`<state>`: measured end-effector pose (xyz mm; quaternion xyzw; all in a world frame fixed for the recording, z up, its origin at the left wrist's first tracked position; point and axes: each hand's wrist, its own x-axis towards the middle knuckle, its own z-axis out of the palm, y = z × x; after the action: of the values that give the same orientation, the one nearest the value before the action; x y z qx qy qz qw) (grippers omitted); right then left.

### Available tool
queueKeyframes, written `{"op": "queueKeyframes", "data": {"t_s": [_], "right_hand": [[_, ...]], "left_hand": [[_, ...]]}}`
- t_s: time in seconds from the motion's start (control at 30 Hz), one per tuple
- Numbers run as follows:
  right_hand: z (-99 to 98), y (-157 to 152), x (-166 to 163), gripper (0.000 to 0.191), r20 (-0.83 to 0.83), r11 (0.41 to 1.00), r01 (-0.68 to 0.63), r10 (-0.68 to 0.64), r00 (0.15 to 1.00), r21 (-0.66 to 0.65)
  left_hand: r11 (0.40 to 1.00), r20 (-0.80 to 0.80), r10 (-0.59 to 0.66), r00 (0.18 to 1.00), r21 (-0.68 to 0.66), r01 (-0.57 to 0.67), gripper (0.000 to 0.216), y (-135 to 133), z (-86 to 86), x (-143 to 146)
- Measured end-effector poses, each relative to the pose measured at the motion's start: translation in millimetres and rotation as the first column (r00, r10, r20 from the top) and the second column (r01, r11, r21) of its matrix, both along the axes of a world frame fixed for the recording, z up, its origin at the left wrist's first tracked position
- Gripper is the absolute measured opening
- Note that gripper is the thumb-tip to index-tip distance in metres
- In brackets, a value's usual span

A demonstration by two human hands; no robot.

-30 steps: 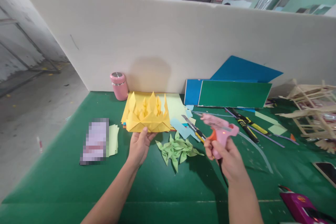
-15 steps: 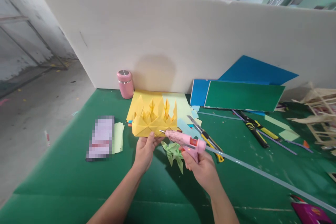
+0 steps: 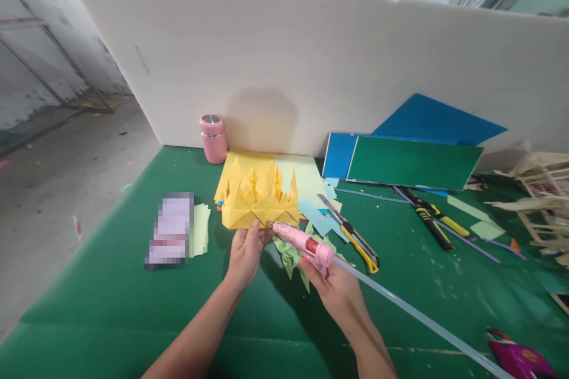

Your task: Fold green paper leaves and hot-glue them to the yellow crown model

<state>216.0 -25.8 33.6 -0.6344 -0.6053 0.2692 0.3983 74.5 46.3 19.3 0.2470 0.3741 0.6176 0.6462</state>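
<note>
My left hand (image 3: 247, 254) grips the lower edge of a folded yellow paper crown (image 3: 260, 207), thumb in front and fingers behind. A pink hot glue gun (image 3: 302, 241) is held in my right hand (image 3: 335, 290), with its nozzle at the crown's bottom edge near my left fingertips; whether it touches I cannot tell. A long clear glue stick (image 3: 400, 293) runs out of the gun's back toward the lower right. Folded green paper pieces (image 3: 288, 254) lie beneath the gun, partly hidden by it and my hand.
A yellow utility knife (image 3: 358, 244) lies right of the glue gun. Behind the crown are yellow paper sheets (image 3: 231, 157) and a pink flask (image 3: 214, 141). A phone (image 3: 171, 228) lies left, pliers (image 3: 435, 219) right. A white board (image 3: 178, 59) closes off the table's back.
The glue gun has moved slightly left and down, its back end swinging lower. The crown has shifted a little and stays in my left hand. More of the green paper shows.
</note>
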Motion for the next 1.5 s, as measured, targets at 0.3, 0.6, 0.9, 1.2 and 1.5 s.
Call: {"op": "queueKeyframes", "data": {"t_s": [0.3,0.6,0.9,1.2,1.5], "right_hand": [[4.4,1.0,-0.1,0.043,0.034,1.000,-0.004,0.004,0.999,-0.021],[2.3,6.3,2.8,0.041,0.047,1.000,0.003,-0.003,0.999,-0.001],[5.0,8.5,7.9,0.037,0.021,0.999,-0.006,0.006,1.000,0.037],[-1.7,3.4,8.8,0.039,0.081,1.000,0.017,-0.018,0.997,0.004],[-1.4,0.1,6.8,0.041,0.123,1.000,-0.008,0.005,0.992,0.026]], "left_hand": [[0.999,0.008,0.032,0.999,-0.005,-0.032,0.032,-0.5,-2.4,0.0],[0.999,0.023,0.008,1.000,0.031,-0.009,0.033,0.1,-2.1,0.6],[0.998,0.011,-0.019,1.000,0.068,0.019,0.038,0.5,-2.7,-1.0],[0.998,0.009,-0.018,1.000,0.068,0.017,0.037,1.1,-0.9,-1.6],[0.999,-0.006,0.015,1.000,0.036,-0.015,0.032,1.4,-4.7,-0.9]]}}
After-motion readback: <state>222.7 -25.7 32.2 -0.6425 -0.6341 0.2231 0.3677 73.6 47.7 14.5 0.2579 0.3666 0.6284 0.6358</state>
